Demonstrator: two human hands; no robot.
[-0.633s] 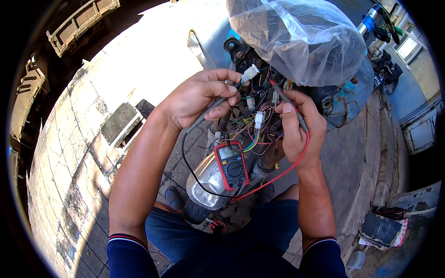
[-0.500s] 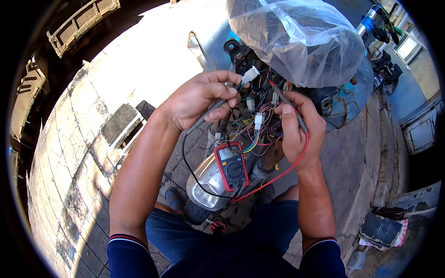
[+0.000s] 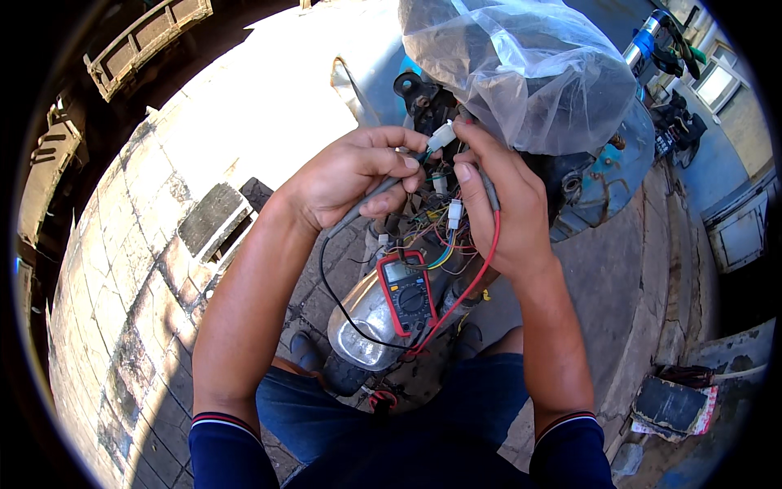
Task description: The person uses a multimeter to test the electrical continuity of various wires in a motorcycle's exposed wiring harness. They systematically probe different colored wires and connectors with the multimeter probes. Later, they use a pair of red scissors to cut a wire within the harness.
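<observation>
My left hand [image 3: 350, 171] is closed on the black-wired test probe [image 3: 375, 192] and the wires of a white connector [image 3: 441, 135], held up among the vehicle's wiring. My right hand [image 3: 509, 212] grips the red-wired probe [image 3: 491, 192] beside that connector; its tip is hard to make out behind my fingers. Another white connector [image 3: 454, 213] hangs below in tangled coloured wires [image 3: 423, 218]. A red-cased multimeter [image 3: 406, 295], with both leads running to it, rests on a silver metal part [image 3: 354, 326] below my hands.
A translucent plastic cover [image 3: 521, 73] lies over the vehicle's upper part, with a handlebar [image 3: 639, 49] at top right. A dark block [image 3: 208, 220] sits on paving [image 3: 130, 310] to the left. A dark slab [image 3: 668, 403] lies lower right; worn metal frames [image 3: 147, 41] are top left.
My right hand and red probe have moved up and left to the white connector in my left hand. My left hand has barely moved.
</observation>
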